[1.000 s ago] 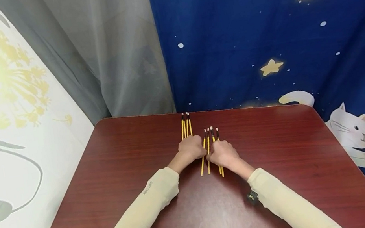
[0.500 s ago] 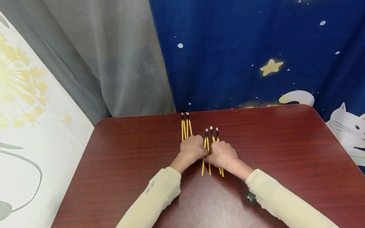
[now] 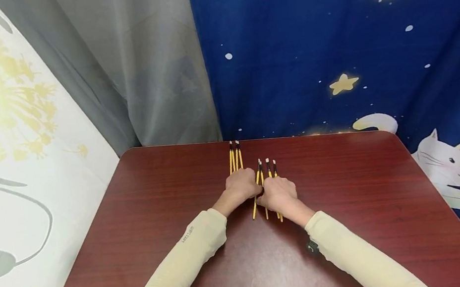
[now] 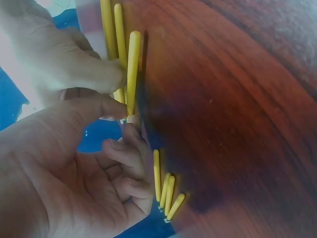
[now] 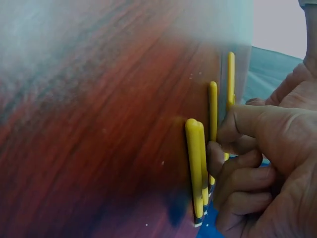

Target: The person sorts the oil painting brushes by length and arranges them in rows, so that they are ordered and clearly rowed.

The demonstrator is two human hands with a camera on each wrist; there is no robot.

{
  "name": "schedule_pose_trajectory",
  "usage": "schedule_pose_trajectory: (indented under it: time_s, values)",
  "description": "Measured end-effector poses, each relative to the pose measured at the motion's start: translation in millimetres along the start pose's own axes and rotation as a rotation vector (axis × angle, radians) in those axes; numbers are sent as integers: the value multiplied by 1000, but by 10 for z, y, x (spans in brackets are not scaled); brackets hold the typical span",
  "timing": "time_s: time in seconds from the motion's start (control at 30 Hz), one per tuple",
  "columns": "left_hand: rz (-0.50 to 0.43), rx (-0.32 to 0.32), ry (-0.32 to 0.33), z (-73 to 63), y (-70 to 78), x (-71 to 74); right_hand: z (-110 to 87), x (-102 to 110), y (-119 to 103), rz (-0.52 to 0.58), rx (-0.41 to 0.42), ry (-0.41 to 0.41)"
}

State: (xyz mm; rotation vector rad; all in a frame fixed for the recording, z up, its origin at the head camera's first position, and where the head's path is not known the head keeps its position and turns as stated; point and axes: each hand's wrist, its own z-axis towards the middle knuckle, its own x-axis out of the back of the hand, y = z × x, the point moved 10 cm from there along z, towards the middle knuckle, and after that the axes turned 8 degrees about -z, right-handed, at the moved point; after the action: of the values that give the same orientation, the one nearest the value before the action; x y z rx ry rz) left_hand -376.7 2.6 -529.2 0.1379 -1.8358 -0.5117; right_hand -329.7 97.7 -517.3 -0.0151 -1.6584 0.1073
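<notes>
Slim yellow paintbrushes with black ferrules and pale tips lie on the table. My left hand pinches one yellow paintbrush between thumb and index finger; the other fingers curl loosely below. Close beside it, my right hand pinches a second paintbrush with thumb and fingertip. In the head view these two brushes lean together, their tips almost meeting. Two more paintbrushes lie side by side under the right hand, whose palm hides their middles from above.
Beyond the left hand, several yellow paintbrushes form a group reaching toward the far edge of the reddish-brown table. A grey curtain and a blue star-patterned curtain hang behind. A white printed panel stands at left.
The right hand has shifted slightly left with its paintbrush, closing the gap to the left hand's brush, so their tips now sit together. The left hand stays almost in place.
</notes>
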Motion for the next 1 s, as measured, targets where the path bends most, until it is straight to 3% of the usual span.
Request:
schedule_pose_trajectory:
  time_s: [0.03,0.33,0.47,0.63,0.83,1.0]
  values:
    - [-1,10,-6,-91,58,97,5,-2,0,-4,-1,-3]
    - [-17,46,80,-49,-42,404,112,122,21,-10,9,-17]
    - [-60,65,51,66,-81,520,214,213,52,19,19,2]
    - [-162,40,1,273,-154,594,403,231,81,82,61,41]
    - [-255,57,18,462,-252,646,605,226,138,194,38,63]
    - [-276,98,33,550,-328,615,741,240,112,214,39,77]
